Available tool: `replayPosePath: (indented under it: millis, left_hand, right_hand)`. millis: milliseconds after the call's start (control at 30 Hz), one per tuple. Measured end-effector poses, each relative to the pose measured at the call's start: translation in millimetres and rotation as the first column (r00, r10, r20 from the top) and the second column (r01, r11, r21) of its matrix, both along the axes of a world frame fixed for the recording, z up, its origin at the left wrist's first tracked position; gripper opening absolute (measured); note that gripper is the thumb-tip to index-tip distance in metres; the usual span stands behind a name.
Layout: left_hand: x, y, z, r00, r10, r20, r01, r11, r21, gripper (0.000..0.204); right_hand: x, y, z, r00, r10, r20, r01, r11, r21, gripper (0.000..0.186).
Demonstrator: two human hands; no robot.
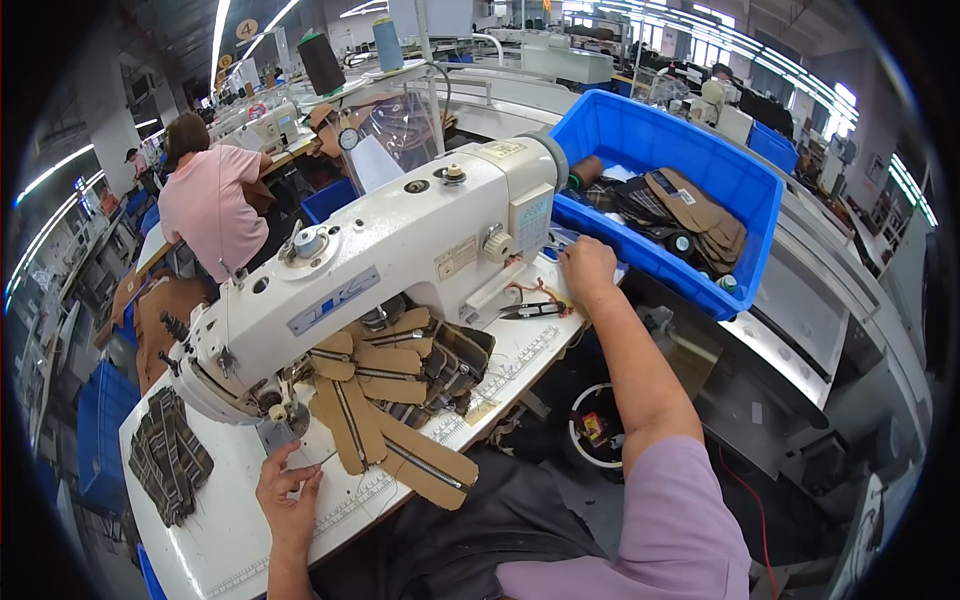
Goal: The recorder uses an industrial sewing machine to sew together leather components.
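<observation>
A white sewing machine (370, 250) stands across the white table in front of me. My left hand (287, 497) is beside the needle plate (285, 430), fingers bent but apart, with nothing visible in them. Beyond the table's right end, next to the machine's handwheel end, is my right hand (588, 270). Its fingers are curled together near some small items; what they hold, if anything, is hidden. Tan fabric pieces with dark zippers (430, 465) and plaid fabric pieces (455, 365) lie piled under the machine arm. Black thread snips (533, 310) lie near my right hand.
A blue bin (735, 180) holding tan and plaid pieces and thread spools is at the right. More plaid strips (170, 455) lie on the table's left end. A co-worker in a pink shirt (210, 205) sits further back. A round container (597, 425) is below the table.
</observation>
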State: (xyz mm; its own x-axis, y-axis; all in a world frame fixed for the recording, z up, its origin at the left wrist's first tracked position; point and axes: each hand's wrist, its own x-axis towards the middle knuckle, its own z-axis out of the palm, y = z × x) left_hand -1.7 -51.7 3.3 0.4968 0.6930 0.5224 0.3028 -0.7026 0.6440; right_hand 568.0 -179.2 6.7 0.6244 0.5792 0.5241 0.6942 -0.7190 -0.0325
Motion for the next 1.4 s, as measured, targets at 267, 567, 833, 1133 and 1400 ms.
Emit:
replayPosePath:
  millis: [267,567,833,1133,1400]
  left_hand:
    - [2,3,-3,0.994,0.098,0.041,-0.095,0.993,-0.064,0.01]
    - [4,-8,7,0.993,0.12,-0.012,-0.119,0.991,0.063,0.012]
    - [11,2,9,0.984,-0.145,-0.105,0.169,0.949,0.266,0.013]
    - [-9,42,11,0.973,0.118,-0.201,-0.169,0.952,-0.257,0.015]
    - [-6,53,0,0.992,0.124,0.038,-0.112,0.966,-0.232,0.017]
  right_hand:
    - [-4,13,-4,0.997,0.028,-0.069,-0.024,0.997,0.069,0.022]
    - [2,43,-1,0.981,0.017,-0.195,0.007,0.992,0.123,0.012]
    - [22,-32,-4,0.891,0.298,-0.341,-0.071,0.836,0.545,0.011]
    - [-225,-11,66,0.366,0.785,-0.501,-0.538,0.617,0.574,0.009]
    - [-348,118,41,-0.037,0.866,-0.499,-0.867,0.22,0.446,0.023]
